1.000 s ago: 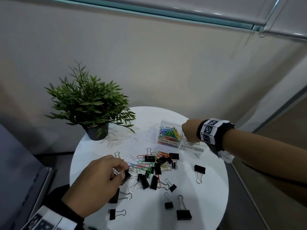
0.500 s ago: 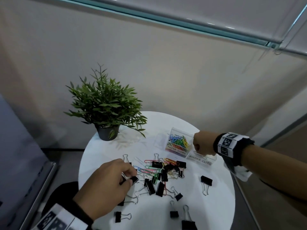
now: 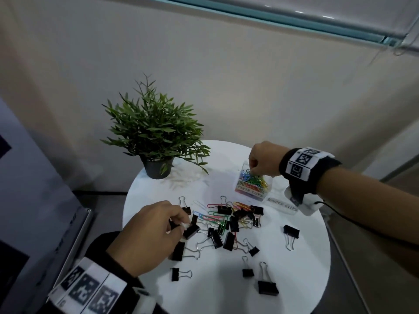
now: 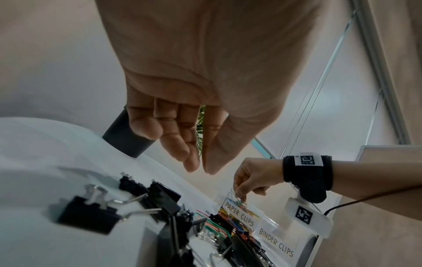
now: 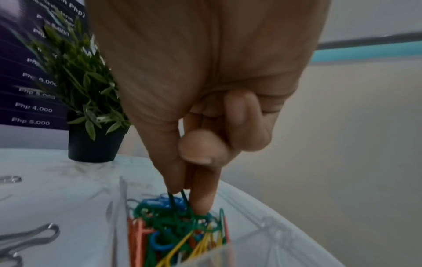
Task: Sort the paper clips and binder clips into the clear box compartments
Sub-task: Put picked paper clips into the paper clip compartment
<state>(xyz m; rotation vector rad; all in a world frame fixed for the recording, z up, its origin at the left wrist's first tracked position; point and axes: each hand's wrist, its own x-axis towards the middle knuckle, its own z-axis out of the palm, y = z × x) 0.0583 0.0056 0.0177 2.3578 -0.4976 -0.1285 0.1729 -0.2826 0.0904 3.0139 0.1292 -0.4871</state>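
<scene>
A potted plant (image 3: 156, 134) stands on the round white table (image 3: 301, 273), perhaps artificial.

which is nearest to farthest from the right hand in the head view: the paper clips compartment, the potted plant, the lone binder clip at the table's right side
1. paper clips compartment: directly under the right hand, whose fingertips reach in.
2. lone binder clip: nearer the camera, at the table's right.
3. potted plant: far left, at the table's back edge.

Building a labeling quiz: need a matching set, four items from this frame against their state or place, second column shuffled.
Items:
1. right hand
2. left hand
3. PAPER CLIPS compartment
4. potted plant

States:
A. stands at the table's far left
B. holds coloured clips
C. pinches a green paper clip
D. over loose black binder clips

Pairs: 1-C, 2-D, 3-B, 4-A
</scene>
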